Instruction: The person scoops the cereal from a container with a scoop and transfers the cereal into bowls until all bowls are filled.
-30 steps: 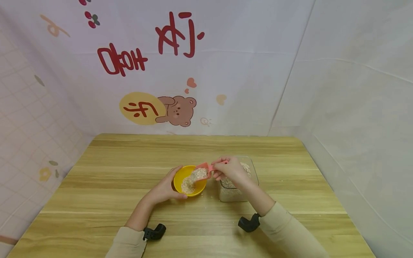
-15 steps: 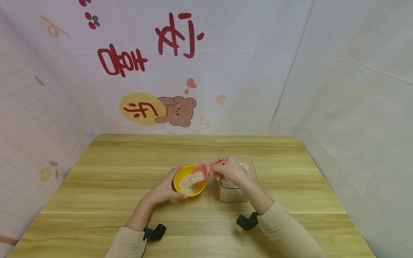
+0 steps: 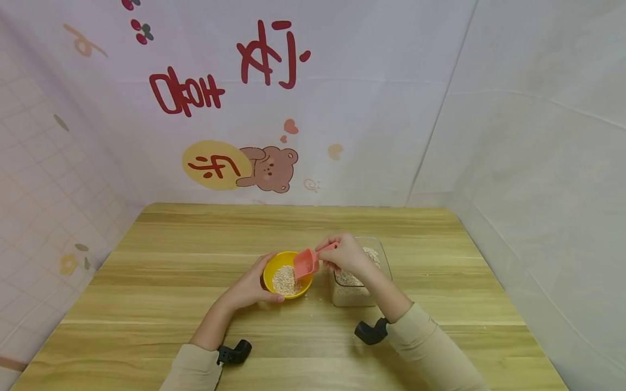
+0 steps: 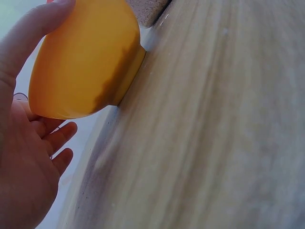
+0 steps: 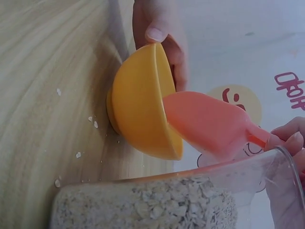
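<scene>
A yellow bowl [image 3: 268, 281] stands on the wooden table, with a heap of oats [image 3: 285, 280] inside it. My left hand [image 3: 250, 282] grips the bowl from the left, thumb at the near rim and fingers round the far side. In my right hand [image 3: 344, 255] the handle of a pink scoop [image 3: 305, 263] is pinched. The scoop tilts down over the bowl's right side, its pan bare but for a few flakes. Seen from the right wrist, the scoop's tip [image 5: 176, 105] reaches inside the bowl's rim.
A clear square container [image 3: 354, 296] of oats stands right of the bowl, partly under my right forearm. Several stray flakes [image 5: 78, 155] lie on the table between bowl and container. A printed cloth wall [image 3: 371, 136] rises behind the table.
Oats have slid from the scoop into the bowl, where the heap has grown. My right hand has tipped the scoop further and shifted slightly left. The left hand has stayed on the bowl.
</scene>
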A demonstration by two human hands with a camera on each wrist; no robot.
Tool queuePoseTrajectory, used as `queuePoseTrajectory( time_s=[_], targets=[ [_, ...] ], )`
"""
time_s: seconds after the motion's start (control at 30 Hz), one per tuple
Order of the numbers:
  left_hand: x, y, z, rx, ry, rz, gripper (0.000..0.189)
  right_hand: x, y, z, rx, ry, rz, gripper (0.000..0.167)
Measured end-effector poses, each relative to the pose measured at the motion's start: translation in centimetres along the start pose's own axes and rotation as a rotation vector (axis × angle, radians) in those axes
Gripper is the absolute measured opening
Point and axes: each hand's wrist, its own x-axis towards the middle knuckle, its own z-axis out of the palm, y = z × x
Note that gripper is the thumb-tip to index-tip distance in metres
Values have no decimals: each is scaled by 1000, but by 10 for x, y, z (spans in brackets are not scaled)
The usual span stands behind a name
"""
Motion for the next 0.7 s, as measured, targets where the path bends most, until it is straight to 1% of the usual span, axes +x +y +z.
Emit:
queuePoseTrajectory(
  time_s=[0.23, 0.5, 0.7],
  targets=[
    [-1, 1, 0, -5, -5, -9, 114, 0, 2, -1, 31, -3, -12, 11],
    [0, 0, 1, 14, 1, -23, 115, 0, 8, -3, 57, 11, -17, 13],
    [1, -1, 1, 14, 3, -8, 117, -5, 9, -5, 100, 9, -18, 14]
  ],
)
